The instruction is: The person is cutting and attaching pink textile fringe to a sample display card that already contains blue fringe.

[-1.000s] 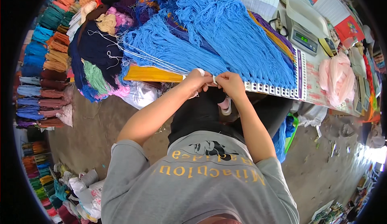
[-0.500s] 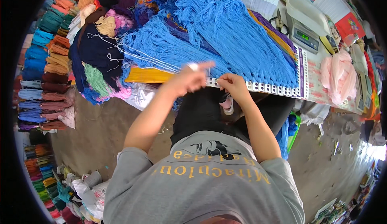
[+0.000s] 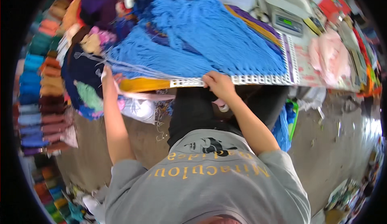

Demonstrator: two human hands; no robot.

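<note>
At the table's front edge, my right hand [image 3: 219, 85] is closed, its fingers pinching the white perforated card strip [image 3: 188, 81]. Blue yarn [image 3: 231, 38] hangs off the holes of that strip in small bunches and spreads back over the table. My left hand [image 3: 106, 75] is far out to the left, beside a dark navy yarn bundle [image 3: 76, 72] and the ends of some long white threads [image 3: 135, 67]. Motion blurs its fingers, so whether it grips a thread cannot be made out. A mustard-yellow yarn bundle [image 3: 145, 85] lies between the two hands.
A digital scale [image 3: 287, 22] with a white tray stands at the back right, near a pale pink yarn bundle [image 3: 330, 56]. Hanks of many colours [image 3: 50, 79] line the left side. A green basket [image 3: 293, 121] holding blue yarn is under the table's right part.
My left hand has swung from beside the right hand out to the far left. My right hand stays at the strip, its fingers now over the edge. The view has shifted slightly.
</note>
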